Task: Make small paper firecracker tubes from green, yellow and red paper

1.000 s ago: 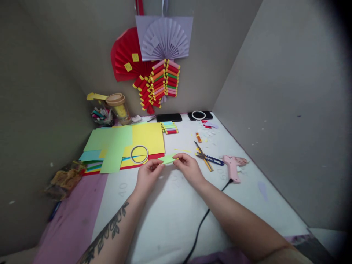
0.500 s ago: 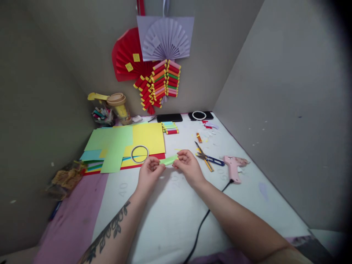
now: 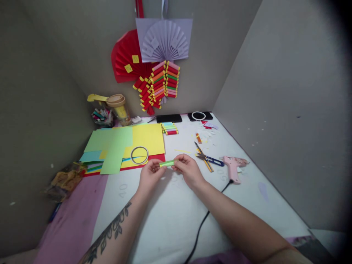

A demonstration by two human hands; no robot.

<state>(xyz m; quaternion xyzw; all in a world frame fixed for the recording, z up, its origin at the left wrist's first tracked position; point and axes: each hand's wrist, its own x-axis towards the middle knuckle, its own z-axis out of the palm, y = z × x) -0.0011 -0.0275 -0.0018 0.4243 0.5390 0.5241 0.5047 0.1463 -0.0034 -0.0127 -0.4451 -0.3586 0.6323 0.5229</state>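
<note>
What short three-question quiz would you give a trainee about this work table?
1. True or false: only the left hand holds the small green paper strip.
2. Which lies on the coloured sheets: A) a pale ring, B) scissors, or C) a craft knife?
3. Fill in the colour: the glue gun is ____.

Key:
1. False; the right hand holds it too.
2. A.
3. Pink.

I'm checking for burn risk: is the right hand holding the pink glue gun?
No, the pink glue gun lies on the table, while the right hand holds one end of a light-green paper piece.
</note>
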